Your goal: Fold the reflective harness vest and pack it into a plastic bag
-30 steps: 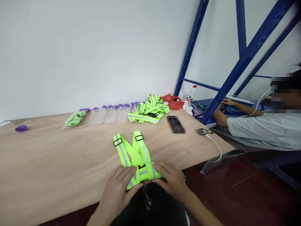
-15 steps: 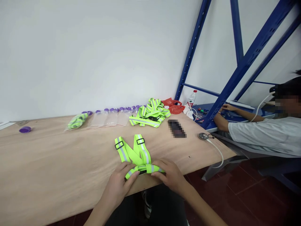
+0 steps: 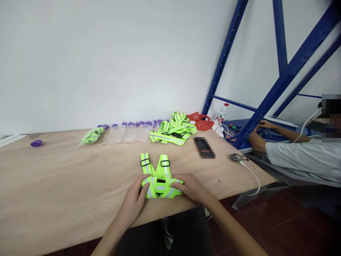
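Two bare hands press a folded neon-yellow reflective strap vest (image 3: 159, 179) on the pale plywood table (image 3: 66, 185).

The left hand (image 3: 134, 201) lies at the vest's left end, fingers together, thumb against the folded band; the right hand (image 3: 190, 186) covers the right end, fingers together and flat on the fabric. The vest sits near the table's front edge, its two straps with black sliders pointing away. Further back lie a heap of similar neon-yellow vests (image 3: 174, 129) and clear plastic bags (image 3: 128, 134); a seated person in a white shirt (image 3: 301, 158) works at the right.
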Demonstrator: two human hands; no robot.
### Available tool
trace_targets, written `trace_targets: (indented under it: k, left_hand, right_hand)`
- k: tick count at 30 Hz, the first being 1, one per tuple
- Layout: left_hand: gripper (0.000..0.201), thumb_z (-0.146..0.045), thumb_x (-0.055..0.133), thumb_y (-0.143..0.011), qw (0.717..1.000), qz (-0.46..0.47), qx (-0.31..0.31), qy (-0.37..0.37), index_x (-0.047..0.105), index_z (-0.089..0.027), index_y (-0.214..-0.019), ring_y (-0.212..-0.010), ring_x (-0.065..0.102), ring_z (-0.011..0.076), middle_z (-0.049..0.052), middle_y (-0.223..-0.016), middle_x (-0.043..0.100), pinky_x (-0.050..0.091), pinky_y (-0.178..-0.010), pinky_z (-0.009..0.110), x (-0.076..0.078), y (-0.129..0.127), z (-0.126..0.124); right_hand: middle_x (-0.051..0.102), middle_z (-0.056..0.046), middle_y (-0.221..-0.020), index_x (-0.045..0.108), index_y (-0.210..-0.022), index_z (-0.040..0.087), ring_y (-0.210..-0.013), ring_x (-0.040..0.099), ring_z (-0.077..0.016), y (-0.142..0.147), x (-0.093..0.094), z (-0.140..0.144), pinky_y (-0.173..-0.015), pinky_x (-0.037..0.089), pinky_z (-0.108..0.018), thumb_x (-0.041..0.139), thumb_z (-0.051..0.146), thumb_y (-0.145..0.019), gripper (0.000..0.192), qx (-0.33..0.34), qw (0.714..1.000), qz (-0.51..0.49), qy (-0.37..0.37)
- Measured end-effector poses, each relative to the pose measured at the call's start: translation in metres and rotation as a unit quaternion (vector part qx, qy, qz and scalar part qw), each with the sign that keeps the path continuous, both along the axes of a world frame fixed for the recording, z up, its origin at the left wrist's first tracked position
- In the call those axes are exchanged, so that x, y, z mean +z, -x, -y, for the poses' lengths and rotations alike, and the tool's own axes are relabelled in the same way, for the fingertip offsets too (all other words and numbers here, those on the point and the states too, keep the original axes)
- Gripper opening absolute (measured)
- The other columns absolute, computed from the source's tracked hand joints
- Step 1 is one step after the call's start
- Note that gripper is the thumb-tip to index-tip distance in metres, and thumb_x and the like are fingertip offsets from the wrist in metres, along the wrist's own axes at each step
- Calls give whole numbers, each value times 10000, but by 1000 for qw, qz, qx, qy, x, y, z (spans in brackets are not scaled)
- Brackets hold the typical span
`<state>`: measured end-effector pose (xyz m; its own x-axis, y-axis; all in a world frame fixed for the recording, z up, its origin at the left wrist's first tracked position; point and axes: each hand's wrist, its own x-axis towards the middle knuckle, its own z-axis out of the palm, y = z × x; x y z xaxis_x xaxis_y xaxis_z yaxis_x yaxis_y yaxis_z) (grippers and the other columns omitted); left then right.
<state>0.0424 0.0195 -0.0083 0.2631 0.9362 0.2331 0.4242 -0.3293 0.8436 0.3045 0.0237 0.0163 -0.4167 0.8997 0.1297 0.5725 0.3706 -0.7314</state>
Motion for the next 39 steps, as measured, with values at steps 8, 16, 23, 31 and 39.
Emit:
trace_targets:
  k: [8, 16, 23, 31, 39]
  left_hand:
    - [394, -442, 395, -1032, 1000, -3, -12, 21, 628, -228, -1267, -1201, 628, 258, 88, -1295, 677, 507, -1040, 433, 8, -7, 3]
    - [428, -444, 366, -1047, 999, -45, -25, 14, 604, -227, -1330, -1266, 596, 249, 96, -1352, 652, 475, -1094, 447, 9, -7, -2]
    - [448, -399, 389, -1036, 994, -109, -12, -15, 511, -188, -1411, -1306, 565, 290, 148, -1392, 618, 449, -1104, 523, -1, -8, -9]
    - [147, -304, 463, -995, 987, -107, 54, -104, 573, -213, -1027, -1223, 606, 283, 136, -1330, 572, 544, -986, 460, -6, -17, -11]
    - [315, -350, 425, -1025, 958, -219, 42, -180, 709, -216, -1052, -1079, 680, 288, 101, -1186, 717, 589, -907, 466, -11, -7, -10]
  right_hand:
    - [769, -24, -934, 719, -1025, 236, -779, 662, -198, 5, 3, -7, -685, 461, -255, 560, 379, -980, 218, 37, 996, 68, -47]
    - [719, -16, -934, 629, -966, 213, -827, 650, -180, 13, -7, -14, -713, 445, -254, 554, 348, -998, 157, 22, 989, 119, -85]
    - [688, -70, -1011, 601, -1008, 201, -921, 640, -238, 20, -26, -4, -767, 491, -333, 632, 360, -945, 174, -98, 964, 149, -196]
    - [691, -64, -880, 614, -848, 205, -800, 626, -191, 25, -35, 7, -677, 462, -304, 539, 320, -1004, 208, -141, 914, 177, -336]
    - [762, -99, -1100, 679, -1143, 167, -1026, 677, -244, 14, -38, 14, -866, 530, -380, 485, 253, -1026, 244, -96, 920, 164, -342]
